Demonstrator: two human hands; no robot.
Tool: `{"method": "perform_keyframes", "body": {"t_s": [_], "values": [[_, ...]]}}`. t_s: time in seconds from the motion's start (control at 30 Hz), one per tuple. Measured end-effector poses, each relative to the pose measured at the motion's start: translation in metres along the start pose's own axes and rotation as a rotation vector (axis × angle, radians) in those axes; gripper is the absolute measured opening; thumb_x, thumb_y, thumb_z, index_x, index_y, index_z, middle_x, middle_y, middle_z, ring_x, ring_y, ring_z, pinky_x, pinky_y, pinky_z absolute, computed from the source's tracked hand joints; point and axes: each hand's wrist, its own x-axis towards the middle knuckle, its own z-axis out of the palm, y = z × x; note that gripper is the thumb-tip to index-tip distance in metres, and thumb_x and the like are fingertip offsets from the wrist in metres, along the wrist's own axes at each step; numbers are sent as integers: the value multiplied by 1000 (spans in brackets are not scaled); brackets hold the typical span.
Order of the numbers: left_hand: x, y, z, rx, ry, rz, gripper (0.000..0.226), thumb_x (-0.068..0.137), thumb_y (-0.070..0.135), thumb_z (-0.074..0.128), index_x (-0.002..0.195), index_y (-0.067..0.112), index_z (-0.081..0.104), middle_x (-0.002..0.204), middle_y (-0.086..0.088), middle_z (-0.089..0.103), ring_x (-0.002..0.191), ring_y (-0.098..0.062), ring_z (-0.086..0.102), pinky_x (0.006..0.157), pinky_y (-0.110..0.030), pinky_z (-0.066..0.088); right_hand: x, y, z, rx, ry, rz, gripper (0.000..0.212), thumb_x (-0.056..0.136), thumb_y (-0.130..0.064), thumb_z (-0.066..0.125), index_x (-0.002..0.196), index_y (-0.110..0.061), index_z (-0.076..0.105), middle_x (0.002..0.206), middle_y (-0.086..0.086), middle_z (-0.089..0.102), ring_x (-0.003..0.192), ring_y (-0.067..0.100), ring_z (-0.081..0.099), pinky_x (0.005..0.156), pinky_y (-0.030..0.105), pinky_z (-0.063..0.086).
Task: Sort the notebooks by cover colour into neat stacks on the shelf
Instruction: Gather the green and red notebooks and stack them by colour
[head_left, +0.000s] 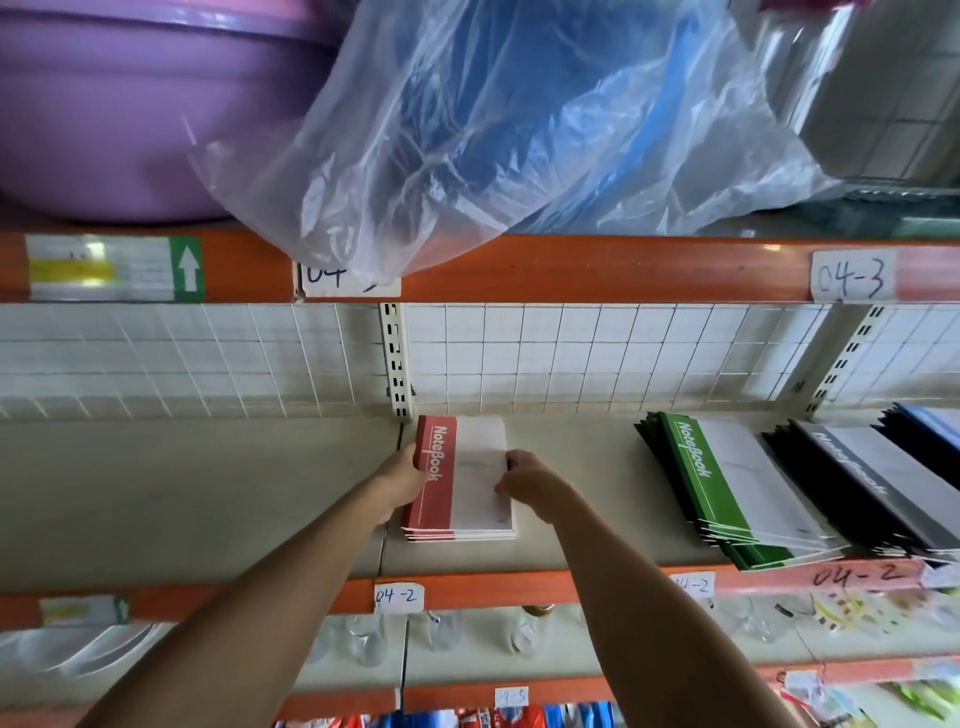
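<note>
A small stack of red-and-white notebooks (462, 483) lies on the cream shelf (208, 493), near its middle. My left hand (402, 480) grips the stack's left, red edge. Opposite it, my right hand (524, 480) holds the right, white edge with curled fingers. To the right lies a slanted, fanned pile of green notebooks (727, 488). Beyond that sits a spread pile of black notebooks (857, 488), running off toward the frame's right side.
A white wire grid (571, 358) backs the shelf. Overhead, an orange beam (623, 270) carries a purple basin (119, 114) and a blue item in a clear plastic bag (493, 130). Lower shelves hold clear glassware (363, 644) and coloured packets (467, 719).
</note>
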Motion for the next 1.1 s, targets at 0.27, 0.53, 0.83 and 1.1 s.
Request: {"method": "perform_keyframes", "body": {"t_s": [0.27,0.53,0.83,1.1], "values": [[-9,4,-4,309,90,129,29,97,12,56,126,11,54,121,-9,64,108,-28,62,93,-37,52,2,4,0,-102,115,-74,47,65,-7,45,111,-7,57,99,9,65,96,27,63,89,40,55],[-12,51,21,418,57,316,61,98,23,59,152,12,32,150,-13,44,128,-28,51,96,-28,41,-44,-18,-37,-226,298,-165,64,87,-10,65,147,-8,41,147,11,48,134,27,47,109,31,38],[-14,123,115,168,-148,384,66,94,31,63,152,18,34,150,-13,43,131,-27,48,103,-34,44,-91,35,-130,-278,539,-77,50,89,-26,65,137,-19,55,127,10,62,113,29,60,91,31,48],[-23,175,210,118,-193,311,63,98,34,58,151,14,31,147,-11,44,128,-27,49,100,-31,43,-101,82,-226,-424,638,26,58,89,-40,63,140,-15,47,134,12,57,119,31,56,98,37,46]]}}
